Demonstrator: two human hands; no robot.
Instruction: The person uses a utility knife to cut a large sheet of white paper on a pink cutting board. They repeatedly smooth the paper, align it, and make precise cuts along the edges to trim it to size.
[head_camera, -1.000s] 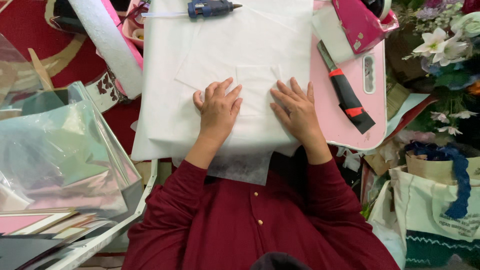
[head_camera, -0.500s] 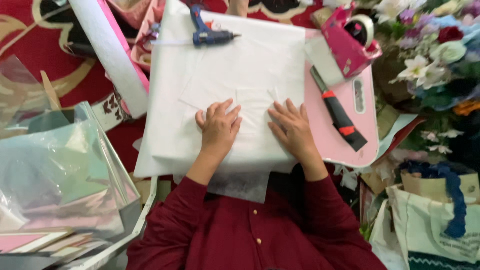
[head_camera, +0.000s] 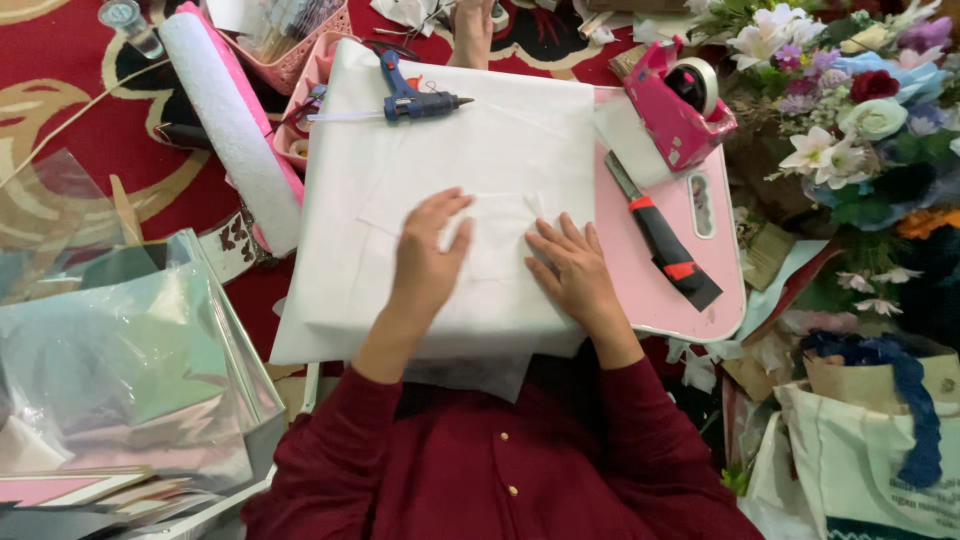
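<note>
White tissue-like paper (head_camera: 470, 170) covers most of the pink lap table (head_camera: 655, 300) in front of us, its edges hanging over the near and left sides. We record both hands lying flat on this sheet, palms down. Our left hand (head_camera: 428, 255) rests near the middle of the paper, fingers stretched out and slightly spread, gripping nothing. Our right hand (head_camera: 572, 268) lies just beside it to the right, near the paper's right edge, fingers likewise extended and fanned, holding nothing. The two hands are apart, with a strip of bare paper and a small raised fold between them.

At the far edge of the sheet we note a blue glue gun (head_camera: 415, 98) lying on its side, nozzle pointing right. On the uncovered pink surface to the right lies a utility knife (head_camera: 660, 235) with black and orange grip, set diagonally, well clear of the right hand. Beyond it stands a pink tape dispenser (head_camera: 675, 105) with a roll of tape. Artificial flowers (head_camera: 850, 110) are heaped at the far right. A white foam roll (head_camera: 232, 125) lies to the left on the red carpet (head_camera: 70, 110), and glossy cellophane sheets (head_camera: 120, 380) are stacked at the near left. Dark red sleeves cover both of our arms.
</note>
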